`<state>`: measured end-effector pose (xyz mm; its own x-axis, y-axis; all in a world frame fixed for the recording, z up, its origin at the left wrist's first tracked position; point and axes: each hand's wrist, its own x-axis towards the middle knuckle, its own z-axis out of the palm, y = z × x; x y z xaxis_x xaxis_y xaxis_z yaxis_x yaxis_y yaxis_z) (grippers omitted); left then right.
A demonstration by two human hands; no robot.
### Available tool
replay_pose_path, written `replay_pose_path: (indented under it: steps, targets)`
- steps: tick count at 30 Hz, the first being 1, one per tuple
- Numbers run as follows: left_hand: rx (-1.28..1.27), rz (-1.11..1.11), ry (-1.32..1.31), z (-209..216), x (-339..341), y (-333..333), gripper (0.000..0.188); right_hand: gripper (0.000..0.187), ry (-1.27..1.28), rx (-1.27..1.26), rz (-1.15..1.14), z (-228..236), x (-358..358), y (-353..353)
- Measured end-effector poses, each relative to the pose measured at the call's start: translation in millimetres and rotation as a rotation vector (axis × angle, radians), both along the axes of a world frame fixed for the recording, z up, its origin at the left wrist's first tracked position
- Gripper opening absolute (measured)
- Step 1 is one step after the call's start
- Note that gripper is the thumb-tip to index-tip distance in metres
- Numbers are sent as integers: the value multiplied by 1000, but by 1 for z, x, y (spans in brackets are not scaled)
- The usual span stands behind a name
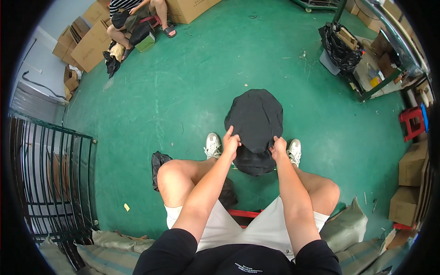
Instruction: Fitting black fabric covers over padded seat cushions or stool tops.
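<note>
A flat, roundish piece of black fabric (254, 119) is stretched out in front of me, above the floor between my shoes. My left hand (231, 143) pinches its near left edge, thumb pointing up along the cloth. On the near right edge, my right hand (277, 147) has its fingers closed on the same fabric. Directly below its near rim shows another black fabric bundle (254, 164); whether the two are joined I cannot tell. Farther back, between my legs, lies a dark bundle (228, 192), partly hidden by my left forearm.
A black bag (160, 167) lies beside my left knee. Greenish sacks (346, 224) surround my seat. A green metal rack (57, 169) stands left; cartons (408, 204) and a red stool (412, 123) are right. Another person (137, 18) sits at the far left near cartons.
</note>
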<state>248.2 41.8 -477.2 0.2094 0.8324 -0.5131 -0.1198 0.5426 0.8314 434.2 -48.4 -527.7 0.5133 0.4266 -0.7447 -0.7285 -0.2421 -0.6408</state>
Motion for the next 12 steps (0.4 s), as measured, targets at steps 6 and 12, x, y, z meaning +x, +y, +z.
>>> replay_pose_path:
  steps: [6,12]
  targets:
    - [-72,-4,28,-16,-21,-37,77,7,-92,-144,26,17,-25,-21]
    - [-67,-49,56,-10,-21,-67,77,37,-632,-472,126,-63,-18,-55]
